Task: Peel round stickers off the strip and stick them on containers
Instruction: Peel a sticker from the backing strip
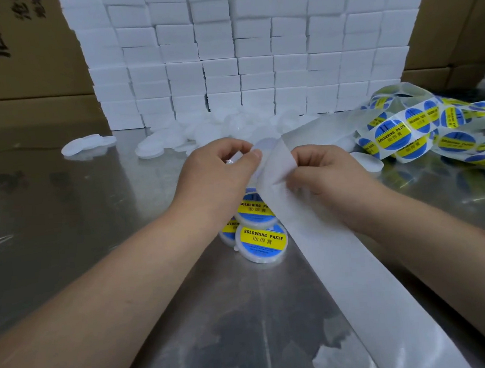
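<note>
White backing strip (275, 169) is pinched at frame centre by the right hand (324, 174); a pale round sticker (264, 145) is pinched by the left hand (220, 174), best peeled slowly and kept uncreased.

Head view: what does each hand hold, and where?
Right hand pinches the white backing strip at its fold. Left hand pinches a round white piece by its edge; container or sticker, I cannot tell.

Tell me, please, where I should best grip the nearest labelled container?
From above, I'd say, fingers spanning the low white side wall of the labelled container: it lies flat, label up. Its near side is free; another container crowds its far side, the backing strip its right.
</note>
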`<state>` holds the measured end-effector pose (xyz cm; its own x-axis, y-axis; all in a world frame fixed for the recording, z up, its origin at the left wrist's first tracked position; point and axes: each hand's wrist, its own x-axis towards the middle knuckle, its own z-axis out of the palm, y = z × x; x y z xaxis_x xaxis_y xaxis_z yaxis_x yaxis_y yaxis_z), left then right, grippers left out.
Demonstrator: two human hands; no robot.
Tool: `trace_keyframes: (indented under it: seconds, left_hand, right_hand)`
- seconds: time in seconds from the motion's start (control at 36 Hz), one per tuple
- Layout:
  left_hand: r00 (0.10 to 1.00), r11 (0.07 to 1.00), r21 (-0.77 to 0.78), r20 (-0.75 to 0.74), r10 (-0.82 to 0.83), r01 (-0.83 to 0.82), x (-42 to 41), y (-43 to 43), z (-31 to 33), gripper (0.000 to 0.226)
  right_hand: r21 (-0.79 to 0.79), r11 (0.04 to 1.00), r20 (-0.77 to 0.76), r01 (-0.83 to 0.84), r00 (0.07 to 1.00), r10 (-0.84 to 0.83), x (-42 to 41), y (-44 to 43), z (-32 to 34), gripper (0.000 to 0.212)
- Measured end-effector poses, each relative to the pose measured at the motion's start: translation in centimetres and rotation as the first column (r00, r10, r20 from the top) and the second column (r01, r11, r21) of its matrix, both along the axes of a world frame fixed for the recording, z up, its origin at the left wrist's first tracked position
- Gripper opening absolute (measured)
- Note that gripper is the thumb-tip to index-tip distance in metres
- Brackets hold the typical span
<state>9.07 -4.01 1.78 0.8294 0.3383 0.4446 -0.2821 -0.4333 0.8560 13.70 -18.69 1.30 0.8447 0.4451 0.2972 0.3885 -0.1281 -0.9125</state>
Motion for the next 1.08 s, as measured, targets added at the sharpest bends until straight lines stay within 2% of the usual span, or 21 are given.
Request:
trace_keyframes:
  seconds: [0.06, 0.11, 0.19, 0.42, 0.53, 0.61, 0.78, 0.92, 1.0, 1.08]
  left_hand:
    - [1.000, 1.000, 0.015, -0.002, 0.002, -0.002, 0.0, 0.0, 0.0, 0.014]
    - [1.000, 0.999, 0.048, 0.009, 0.005, -0.006, 0.0, 0.0, -0.1, 0.015]
    - [0.999, 0.986, 0.167, 0.033, 0.021, -0.026, 0.0, -0.2, -0.4, 0.016]
    - [0.999, 0.929, 0.368, 0.011, 0.032, -0.034, -0.1, -0.3, -0.7, 0.004]
    - [0.999, 0.914, 0.405, 0.009, 0.038, -0.039, -0.1, -0.4, -0.7, 0.006]
    - [0.998, 0.930, 0.362, 0.033, 0.059, -0.067, -0.2, -0.3, -0.5, 0.012]
    - [0.989, 0.983, 0.115, 0.052, 0.141, -0.146, 0.1, 0.4, 0.1, 0.023]
    - [0.971, 0.972, 0.046, 0.081, 0.226, -0.230, 0.2, 1.1, 0.4, 0.027]
    - [0.971, 0.973, 0.040, 0.077, 0.225, -0.228, 0.1, 1.2, 0.5, 0.026]
    - [0.975, 0.975, 0.064, 0.073, 0.209, -0.214, -0.1, 0.9, 0.5, 0.027]
  right_hand:
    - [-0.001, 1.000, -0.026, 0.020, 0.999, -0.020, 0.0, 0.0, 0.0, 0.013]
    - [-0.002, 1.000, -0.039, 0.029, 0.999, -0.029, 0.0, 0.0, -0.1, 0.016]
    - [0.021, 1.000, -0.019, 0.008, 1.000, -0.008, 0.0, 0.2, -0.3, 0.034]
    - [0.090, 0.994, 0.028, 0.059, 0.998, -0.062, 0.0, 0.4, 0.1, 0.023]
    - [0.149, 0.988, 0.043, 0.051, 0.997, -0.058, -0.1, 0.4, -0.1, 0.021]
    - [0.131, 0.989, 0.091, 0.075, 0.992, -0.088, -0.2, 0.4, -0.1, 0.031]
    - [0.115, 0.990, 0.219, 0.085, 0.970, -0.108, -0.8, 0.1, 0.2, 0.051]
    - [0.127, 0.976, 0.321, 0.179, 0.923, -0.211, -1.0, -0.2, 0.6, 0.073]
    - [0.154, 0.964, 0.378, 0.219, 0.888, -0.262, -0.9, -0.4, 0.9, 0.069]
    - [0.122, 0.968, 0.279, 0.218, 0.929, -0.245, -0.8, -0.5, 0.8, 0.056]
